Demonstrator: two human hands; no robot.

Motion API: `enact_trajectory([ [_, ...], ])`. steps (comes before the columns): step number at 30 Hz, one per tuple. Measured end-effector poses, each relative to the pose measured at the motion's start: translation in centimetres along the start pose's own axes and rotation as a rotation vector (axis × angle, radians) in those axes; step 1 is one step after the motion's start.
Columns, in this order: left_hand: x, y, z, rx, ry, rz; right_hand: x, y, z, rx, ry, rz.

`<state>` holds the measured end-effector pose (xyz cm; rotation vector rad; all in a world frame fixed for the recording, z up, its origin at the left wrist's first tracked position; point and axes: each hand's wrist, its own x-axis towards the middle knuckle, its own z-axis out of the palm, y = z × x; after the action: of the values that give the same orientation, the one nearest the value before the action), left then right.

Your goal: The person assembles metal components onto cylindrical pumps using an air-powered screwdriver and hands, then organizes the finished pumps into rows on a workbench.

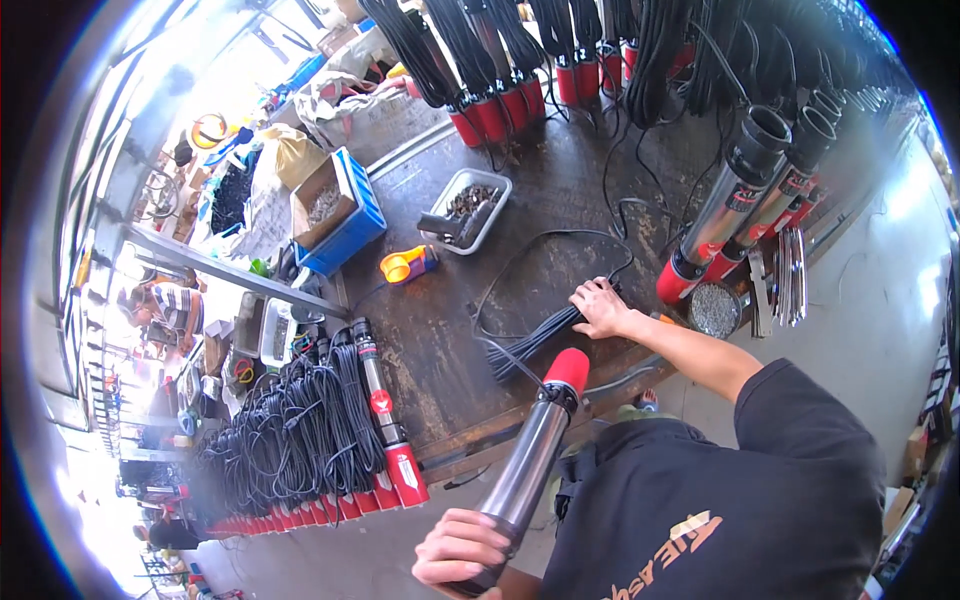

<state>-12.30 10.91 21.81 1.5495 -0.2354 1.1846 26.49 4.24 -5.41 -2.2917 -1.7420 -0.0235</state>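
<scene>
My left hand point(462, 548) grips the lower end of a long steel tube pump with a red cap point(540, 440), held slanted with the red cap pointing at the workbench. My right hand point(603, 306) reaches across the dark workbench point(440, 340) and closes on a bundle of black cable ties point(535, 338) lying there. A loose black cable point(545, 245) loops on the bench just beyond that hand.
Rows of red-capped steel pumps with coiled black cables line the bench at left point(330, 440) and top point(500, 100); more lean at right point(735, 205). A grey tray of small parts point(465, 210), a yellow tape dispenser point(405, 265), a blue crate point(345, 210) and a round dish point(715, 310) stand around. A person sits far left point(170, 305).
</scene>
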Motion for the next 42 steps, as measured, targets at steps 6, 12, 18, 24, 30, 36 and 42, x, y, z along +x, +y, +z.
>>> enact_trajectory([
  [6,-0.5,-1.7,-3.4,-0.069,0.160,-0.048,-3.2,-11.8,-1.2,0.990,0.174,-0.181],
  [12,-0.2,-2.3,-7.2,-0.122,0.197,-0.124,-3.7,-8.8,2.4,0.886,0.222,-0.174],
  [18,-0.2,-1.7,-7.1,-0.026,0.282,-0.164,-6.1,-11.3,8.5,0.645,0.856,1.090],
  [24,0.3,0.0,0.3,0.010,0.082,-0.115,-2.2,-12.2,5.2,2.729,0.041,1.591],
  [30,2.2,2.2,9.6,-0.035,-0.295,-0.039,-4.4,-13.3,4.7,2.734,0.119,1.076],
  [36,4.4,3.7,13.9,-0.121,-0.615,-0.024,-9.1,-15.4,-0.5,2.475,-0.115,1.692],
  [42,5.1,2.9,16.4,-0.230,-0.708,-0.100,-18.7,-10.2,-9.9,1.622,-0.606,0.697],
])
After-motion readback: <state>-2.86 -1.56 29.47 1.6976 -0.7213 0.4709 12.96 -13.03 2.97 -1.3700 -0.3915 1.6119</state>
